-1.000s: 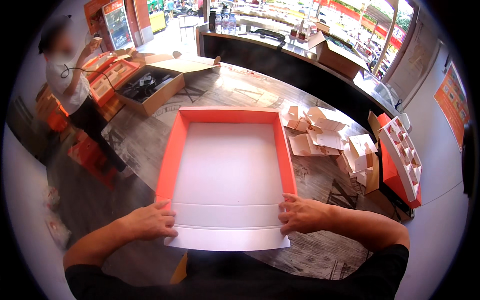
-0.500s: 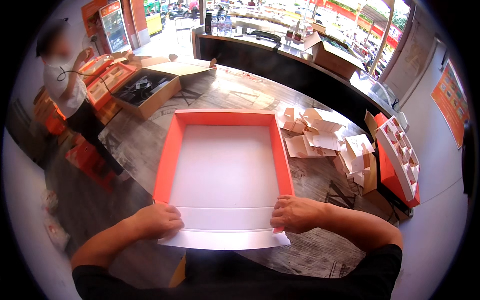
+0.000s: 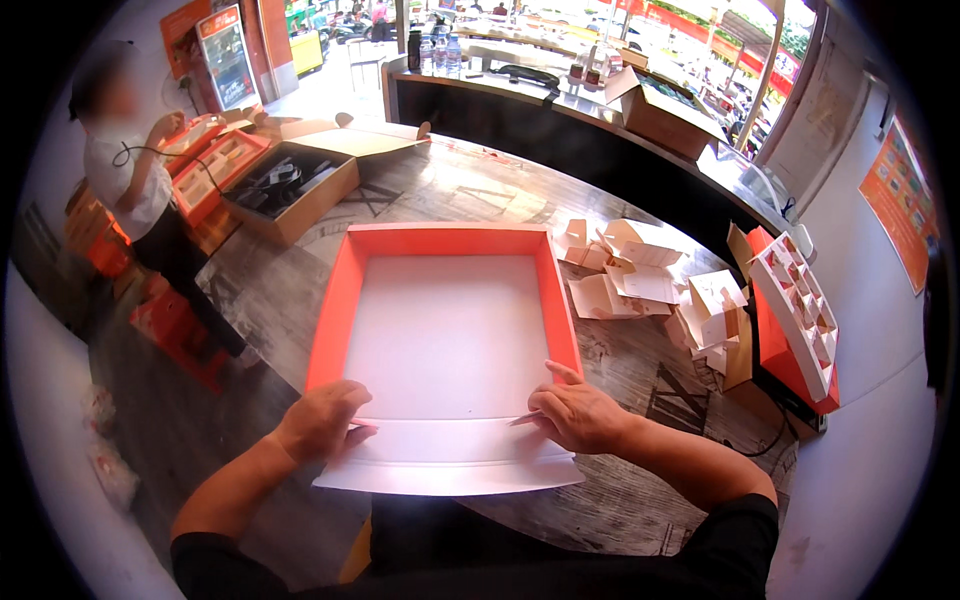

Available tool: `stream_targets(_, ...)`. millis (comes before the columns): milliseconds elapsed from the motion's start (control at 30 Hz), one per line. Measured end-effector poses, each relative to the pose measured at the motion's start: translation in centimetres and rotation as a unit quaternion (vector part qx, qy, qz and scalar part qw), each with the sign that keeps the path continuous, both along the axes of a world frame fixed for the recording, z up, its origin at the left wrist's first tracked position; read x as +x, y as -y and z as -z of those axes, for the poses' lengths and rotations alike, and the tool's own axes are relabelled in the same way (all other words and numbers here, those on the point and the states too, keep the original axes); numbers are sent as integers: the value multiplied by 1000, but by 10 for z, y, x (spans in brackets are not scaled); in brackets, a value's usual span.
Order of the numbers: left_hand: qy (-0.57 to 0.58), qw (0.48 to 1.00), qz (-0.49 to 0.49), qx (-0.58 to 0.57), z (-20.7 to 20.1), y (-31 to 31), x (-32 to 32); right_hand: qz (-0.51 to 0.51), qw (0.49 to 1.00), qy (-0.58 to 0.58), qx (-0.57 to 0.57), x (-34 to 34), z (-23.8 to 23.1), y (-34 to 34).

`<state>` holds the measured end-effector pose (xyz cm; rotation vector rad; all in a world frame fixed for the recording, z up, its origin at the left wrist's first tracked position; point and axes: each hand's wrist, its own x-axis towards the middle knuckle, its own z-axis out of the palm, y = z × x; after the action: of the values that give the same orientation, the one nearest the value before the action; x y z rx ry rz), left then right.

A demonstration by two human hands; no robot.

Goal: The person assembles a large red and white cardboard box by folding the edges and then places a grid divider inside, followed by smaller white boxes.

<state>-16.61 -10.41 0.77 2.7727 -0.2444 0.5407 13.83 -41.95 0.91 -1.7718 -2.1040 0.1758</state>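
Note:
A shallow cardboard box [image 3: 450, 335] with a white floor and orange-red side walls lies on the table before me. Its far, left and right walls stand upright, while the near panel [image 3: 450, 440] with its creases lies folded out flat toward me. At the near left corner my left hand [image 3: 325, 420] is closed, its fingers on a small tab there. My right hand [image 3: 580, 412] pinches a small tab at the near right corner, the index finger raised against the right wall. Parts of both tabs are hidden behind the fingers.
Folded white cardboard pieces [image 3: 640, 275] lie to the right, next to a red box with a divided white tray [image 3: 795, 310]. An open brown carton [image 3: 290, 190] with black things inside sits far left. A person [image 3: 130, 180] stands beyond the table's left edge. A counter [image 3: 560, 130] runs behind.
Both hands have shifted inward at the near corners of the box. Small tabs there now tilt in over the near panel. The box has barely moved.

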Motion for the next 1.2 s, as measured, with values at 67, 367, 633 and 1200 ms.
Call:
stream_targets(67,-19,1000,-10,21,-5,11,1,8,999,11,38,-2,4,0)
stream_targets(367,-22,999,43,-2,0,-7,-13,86,988,129,26,-14,5,6)
stream_targets(633,33,999,38,0,7,-14,-11,91,991,32,97,-2,29,11)
stream_targets(1200,126,987,-94,44,13,-9,-13,87,984,76,138,1,29,15)
